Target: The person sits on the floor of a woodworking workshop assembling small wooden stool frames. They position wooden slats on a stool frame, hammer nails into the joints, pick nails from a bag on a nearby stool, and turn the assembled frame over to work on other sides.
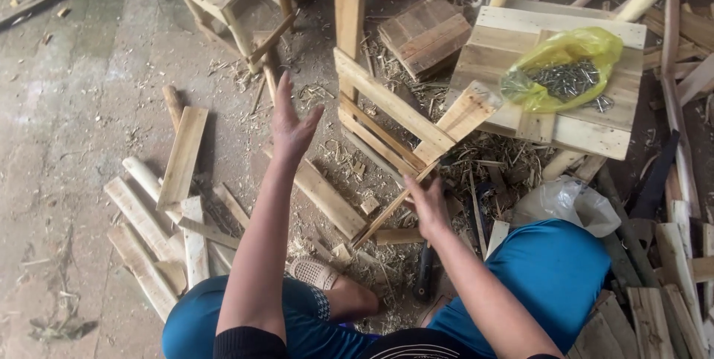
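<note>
Blue-trousered knees [550, 270] filled the bottom of the frame as we crouched over the scraps. Our right hand [428, 207], just right of centre, had its fingers closed on the lower end of a half-built slatted wooden frame [390, 110] leaning at centre. Our left hand [291, 125] hovered left of it, fingers spread wide, holding nothing. Upper right, a yellow bag of nails [561, 69] sat on a pallet-wood stool [587, 132].
</note>
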